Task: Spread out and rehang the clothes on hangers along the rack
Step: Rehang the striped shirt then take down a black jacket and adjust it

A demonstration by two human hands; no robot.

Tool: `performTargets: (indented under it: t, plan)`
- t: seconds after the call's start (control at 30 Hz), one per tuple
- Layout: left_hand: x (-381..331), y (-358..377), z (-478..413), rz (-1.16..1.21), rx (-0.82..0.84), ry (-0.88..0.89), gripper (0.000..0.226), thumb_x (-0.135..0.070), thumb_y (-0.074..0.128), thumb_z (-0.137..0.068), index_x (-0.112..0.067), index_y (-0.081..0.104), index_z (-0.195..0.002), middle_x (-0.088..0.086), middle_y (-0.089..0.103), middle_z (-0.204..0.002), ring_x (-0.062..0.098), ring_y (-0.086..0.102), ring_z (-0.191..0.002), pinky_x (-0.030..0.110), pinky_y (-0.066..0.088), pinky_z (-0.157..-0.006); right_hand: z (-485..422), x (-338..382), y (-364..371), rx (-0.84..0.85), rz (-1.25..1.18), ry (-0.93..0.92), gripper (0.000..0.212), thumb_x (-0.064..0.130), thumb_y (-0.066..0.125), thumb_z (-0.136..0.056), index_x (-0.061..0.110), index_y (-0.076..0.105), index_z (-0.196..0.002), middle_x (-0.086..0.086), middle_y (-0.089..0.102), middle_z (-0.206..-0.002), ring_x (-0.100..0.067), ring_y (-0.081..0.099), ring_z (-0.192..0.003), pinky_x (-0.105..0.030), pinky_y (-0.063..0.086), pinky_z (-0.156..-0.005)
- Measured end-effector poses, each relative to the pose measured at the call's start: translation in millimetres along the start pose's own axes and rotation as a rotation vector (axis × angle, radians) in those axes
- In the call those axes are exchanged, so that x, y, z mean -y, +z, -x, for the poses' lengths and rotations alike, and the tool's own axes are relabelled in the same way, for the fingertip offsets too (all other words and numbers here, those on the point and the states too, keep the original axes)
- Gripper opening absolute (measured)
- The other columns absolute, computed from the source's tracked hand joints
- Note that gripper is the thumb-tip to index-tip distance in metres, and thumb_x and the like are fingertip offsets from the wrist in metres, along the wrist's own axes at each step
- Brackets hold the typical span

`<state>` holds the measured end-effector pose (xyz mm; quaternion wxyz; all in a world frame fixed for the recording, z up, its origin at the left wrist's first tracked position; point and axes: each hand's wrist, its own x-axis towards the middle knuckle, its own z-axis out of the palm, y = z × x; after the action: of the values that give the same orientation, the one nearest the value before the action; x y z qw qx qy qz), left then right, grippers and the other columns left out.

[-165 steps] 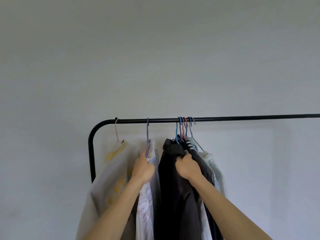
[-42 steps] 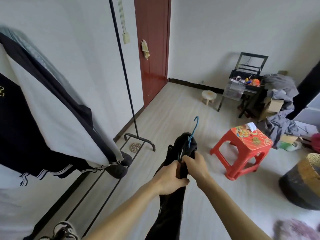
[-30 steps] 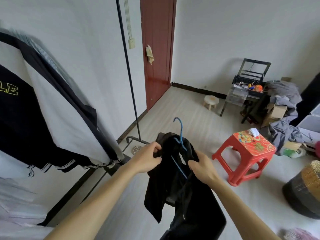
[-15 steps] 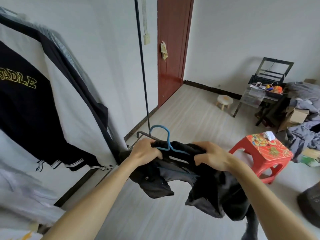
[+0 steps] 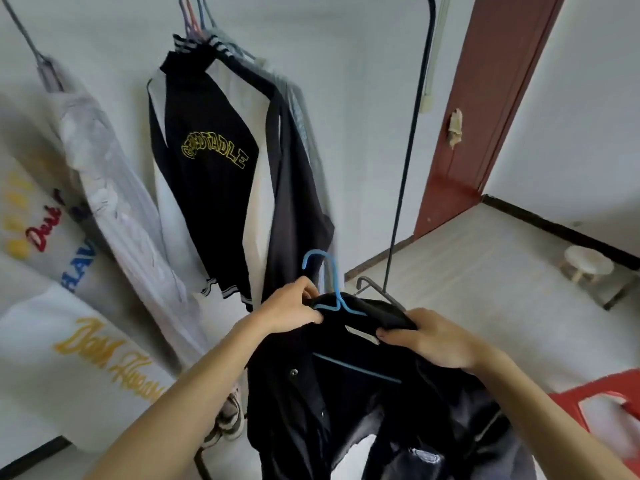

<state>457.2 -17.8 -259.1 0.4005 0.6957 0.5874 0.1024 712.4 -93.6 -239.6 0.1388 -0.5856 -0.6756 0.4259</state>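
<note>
A black shirt (image 5: pixel 349 382) on a blue hanger (image 5: pixel 327 282) hangs between my hands, off the rack. My left hand (image 5: pixel 289 308) pinches the collar beside the hanger's neck. My right hand (image 5: pixel 433 339) grips the collar and shoulder on the other side. The rack's black upright pole (image 5: pixel 410 143) stands just behind the hanger. Hanging from the rack are a black-and-white jacket with yellow lettering (image 5: pixel 214 168), a pale striped shirt (image 5: pixel 114 188) and a white printed garment (image 5: pixel 41 306). The top rail is out of view.
A red plastic stool (image 5: pixel 602 410) stands at the lower right. A dark red door (image 5: pixel 485 109) is behind the pole, and a small white stool (image 5: pixel 585 266) sits on the floor further back. A shoe (image 5: pixel 228 417) lies by the rack's base.
The view swung left and up toward the rack. My hands lifted the black shirt and opened its collar wider over the blue hanger; earlier it was bunched lower over the floor.
</note>
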Motion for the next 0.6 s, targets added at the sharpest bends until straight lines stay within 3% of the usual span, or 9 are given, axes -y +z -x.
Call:
performTargets:
  t: [0.07,0.13,0.23,0.33,0.43,0.6]
  plan:
    - [17,-25,12,-0.029,-0.034,-0.008,0.053,-0.023,0.074,-0.077,-0.031,0.051,-0.125,-0.011,0.051,-0.124,0.01,0.05,-0.115,0.026,0.042,-0.091,-8,13,11,0.048,-0.054,-0.027,0.034,0.05,0.061,-0.087,0.026,0.06,-0.064,0.0,0.049,-0.061,-0.014,0.049,-0.058,-0.032,0.037,-0.062]
    - [30,-50,27,-0.069,-0.187,0.037,0.053,-0.018,0.07,-0.078,-0.03,0.054,-0.127,-0.012,0.048,-0.127,0.01,0.046,-0.12,0.027,0.04,-0.096,-19,26,22,0.041,-0.083,-0.051,0.034,0.049,0.06,-0.088,0.024,0.059,-0.065,0.004,0.05,-0.058,-0.012,0.051,-0.055,-0.03,0.038,-0.062]
    - [34,-87,45,-0.363,-0.668,0.174,0.041,-0.017,0.066,-0.079,-0.025,0.062,-0.119,0.0,0.047,-0.139,0.022,0.041,-0.133,0.04,0.042,-0.105,-34,54,35,-0.036,-0.042,-0.079,0.037,0.05,0.058,-0.089,0.023,0.054,-0.064,0.01,0.053,-0.053,-0.005,0.052,-0.051,-0.026,0.038,-0.061]
    - [37,-133,58,-0.726,-1.095,0.181,0.049,-0.018,0.066,-0.074,-0.021,0.06,-0.123,0.011,0.038,-0.151,0.033,0.03,-0.142,0.053,0.031,-0.112,-47,88,41,-0.073,-0.071,-0.131,0.036,0.047,0.056,-0.092,0.019,0.054,-0.068,0.011,0.054,-0.055,-0.005,0.052,-0.054,-0.028,0.038,-0.062]
    - [37,-175,67,-0.819,-1.254,0.038,0.063,-0.019,0.065,-0.073,-0.022,0.052,-0.135,0.013,0.024,-0.16,0.036,0.024,-0.145,0.053,0.029,-0.109,-61,121,43,-0.092,-0.111,-0.178,0.039,0.048,0.053,-0.091,0.013,0.059,-0.074,0.004,0.057,-0.065,-0.013,0.057,-0.064,-0.031,0.041,-0.067]
    - [25,-213,78,-0.802,-1.397,-0.105,0.063,-0.024,0.063,-0.075,-0.027,0.049,-0.136,0.008,0.029,-0.158,0.035,0.039,-0.132,0.051,0.035,-0.098,-88,174,43,-0.148,-0.156,-0.267,0.038,0.046,0.051,-0.092,0.018,0.044,-0.067,0.006,0.046,-0.058,-0.012,0.047,-0.058,-0.027,0.037,-0.061]
